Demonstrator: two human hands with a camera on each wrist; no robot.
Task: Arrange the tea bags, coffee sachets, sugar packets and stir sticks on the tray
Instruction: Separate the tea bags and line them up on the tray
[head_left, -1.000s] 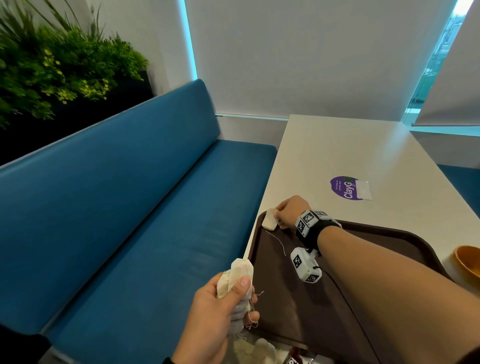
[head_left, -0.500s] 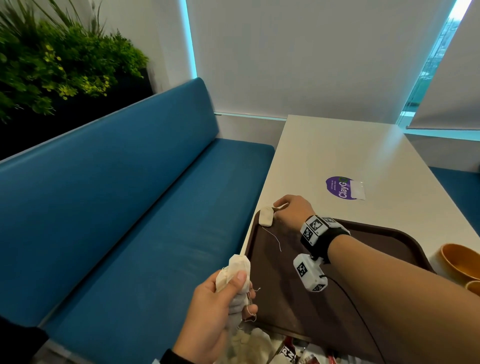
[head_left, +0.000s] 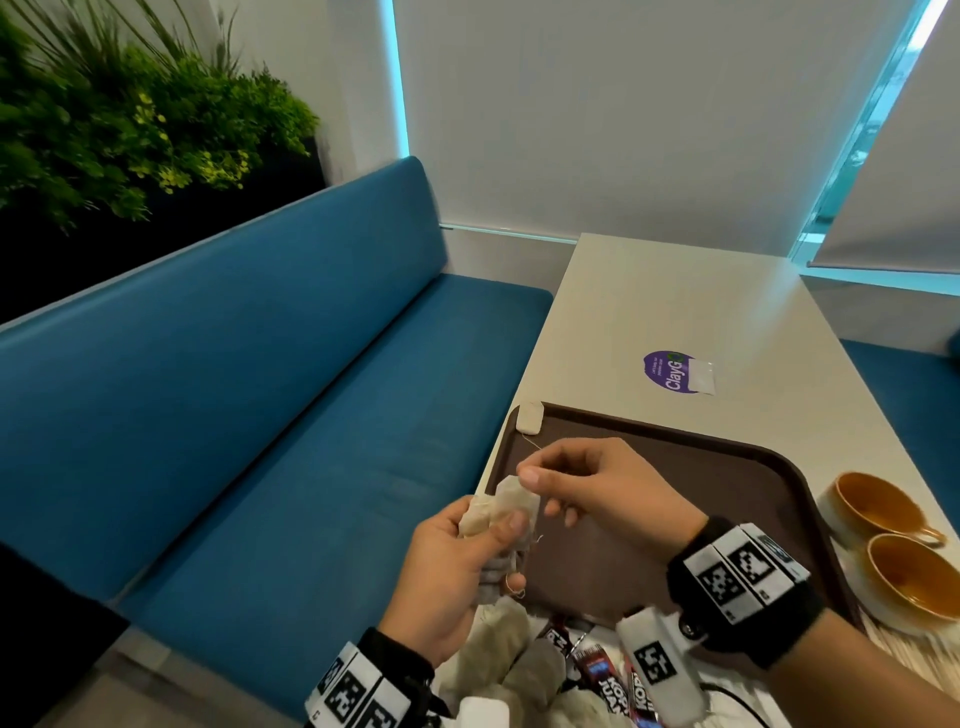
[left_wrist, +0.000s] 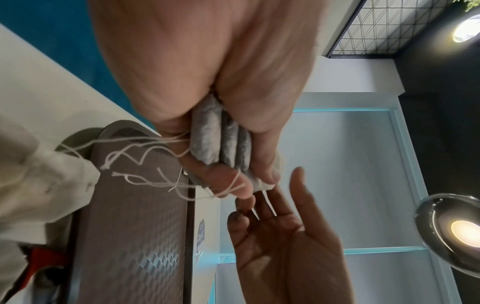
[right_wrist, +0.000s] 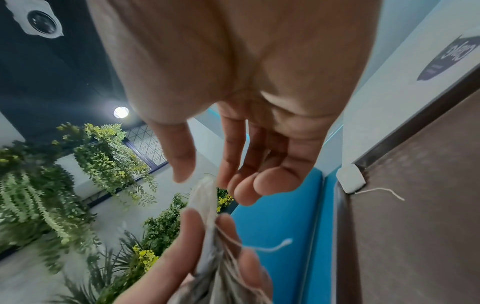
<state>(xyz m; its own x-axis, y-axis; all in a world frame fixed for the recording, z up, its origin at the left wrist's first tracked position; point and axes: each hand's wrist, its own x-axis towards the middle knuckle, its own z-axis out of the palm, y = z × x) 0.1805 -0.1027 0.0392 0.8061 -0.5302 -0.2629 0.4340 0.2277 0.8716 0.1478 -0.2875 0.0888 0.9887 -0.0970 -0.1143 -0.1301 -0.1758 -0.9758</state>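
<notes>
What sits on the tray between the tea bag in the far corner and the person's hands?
Only the tea bag's loose string and bare tray; the head view shows it.

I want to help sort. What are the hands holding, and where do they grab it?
The left hand grips a bunch of tea bags around their middles. The right hand reaches for the top bag's corner; whether it already pinches it cannot be told.
</notes>
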